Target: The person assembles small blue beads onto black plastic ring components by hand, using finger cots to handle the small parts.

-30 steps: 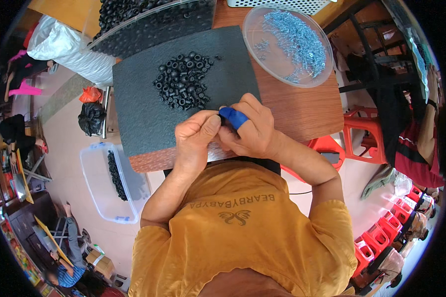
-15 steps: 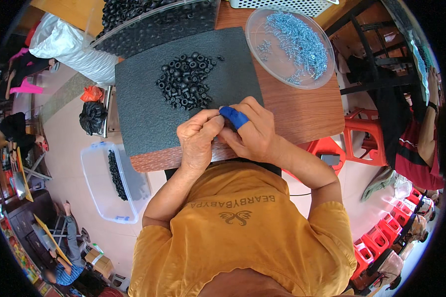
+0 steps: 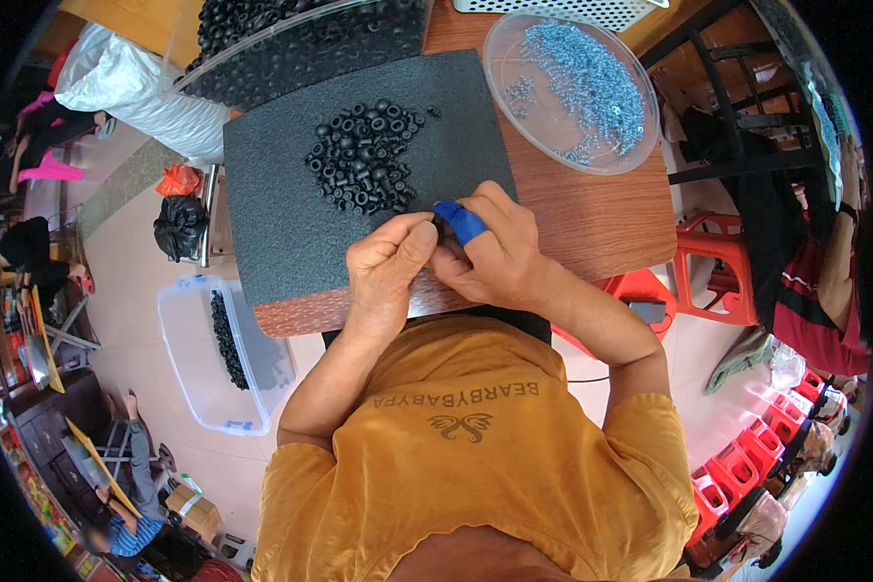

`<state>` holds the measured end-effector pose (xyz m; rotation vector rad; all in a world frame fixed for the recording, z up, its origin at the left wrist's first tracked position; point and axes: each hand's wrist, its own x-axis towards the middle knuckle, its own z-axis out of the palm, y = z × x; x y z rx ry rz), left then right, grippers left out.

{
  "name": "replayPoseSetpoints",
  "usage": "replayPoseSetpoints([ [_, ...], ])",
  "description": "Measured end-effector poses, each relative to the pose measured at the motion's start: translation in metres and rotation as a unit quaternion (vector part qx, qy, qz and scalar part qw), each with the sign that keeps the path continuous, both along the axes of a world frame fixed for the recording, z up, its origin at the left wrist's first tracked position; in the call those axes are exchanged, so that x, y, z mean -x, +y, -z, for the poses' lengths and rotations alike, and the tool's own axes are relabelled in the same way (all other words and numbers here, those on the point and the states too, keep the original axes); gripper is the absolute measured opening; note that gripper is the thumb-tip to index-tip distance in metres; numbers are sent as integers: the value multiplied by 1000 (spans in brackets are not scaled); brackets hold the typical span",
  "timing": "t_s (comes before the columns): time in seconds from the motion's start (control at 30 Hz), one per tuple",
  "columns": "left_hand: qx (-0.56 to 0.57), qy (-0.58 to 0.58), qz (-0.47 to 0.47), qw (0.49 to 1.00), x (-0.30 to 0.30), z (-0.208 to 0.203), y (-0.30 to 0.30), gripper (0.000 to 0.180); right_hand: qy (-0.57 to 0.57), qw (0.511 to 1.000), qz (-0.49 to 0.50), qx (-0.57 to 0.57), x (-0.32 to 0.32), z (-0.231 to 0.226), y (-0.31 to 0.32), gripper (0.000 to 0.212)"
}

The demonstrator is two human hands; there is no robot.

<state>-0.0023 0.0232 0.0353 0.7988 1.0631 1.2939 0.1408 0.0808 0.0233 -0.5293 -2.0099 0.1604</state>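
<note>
1. Dark piece (image 3: 440, 229): located between the meeting fingertips of both hands, above the near edge of the mat. The fingers cover most of it; its form and long axis cannot be told.
2. Grip: left hand (image 3: 386, 264) closed in a thumb-and-forefinger pinch; right hand (image 3: 500, 247) curled in from the right. Both appear clenched on the dark piece; which one bears it cannot be told.
3. Pile (image 3: 361, 160): lies ahead and to the left of the grip, on the mat. Left hand is nearer; the pile's lowest pieces sit just beside its fingertips. No single long axis; pieces point in many directions.
4. Pile appearance: small, black, slightly glossy; some ring-shaped with a hollow centre, some round-topped, some stemmed.
5. Blue wrap (image 3: 463, 224): fitted around a right-hand finger.
6. Mat (image 3: 276, 223): dark, textured, lying on the brown bench (image 3: 597, 218).
7. Tray (image 3: 532, 134): round, clear, right of the mat, bearing bluish metal bits (image 3: 597, 82).
8. Tub (image 3: 310, 58): clear, beyond the mat, holding more black pieces.
</note>
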Motion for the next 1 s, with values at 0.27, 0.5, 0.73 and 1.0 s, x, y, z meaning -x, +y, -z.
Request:
replayPoseSetpoints([
  [0.27,0,-12,69,998,3,-6,-2,28,-3,1000,-5,6,-3,4,-3,33],
  [0.5,-43,16,37,998,-4,-3,-9,28,-16,999,-9,-37,0,-2,-6,25],
  [0.73,13,-17,61,998,-2,-1,-10,28,-16,997,-36,-60,-1,-1,-6,23],
  [1.0,20,8,72,997,-2,-3,-12,26,-17,997,-23,-71,-4,-1,-7,24],
])
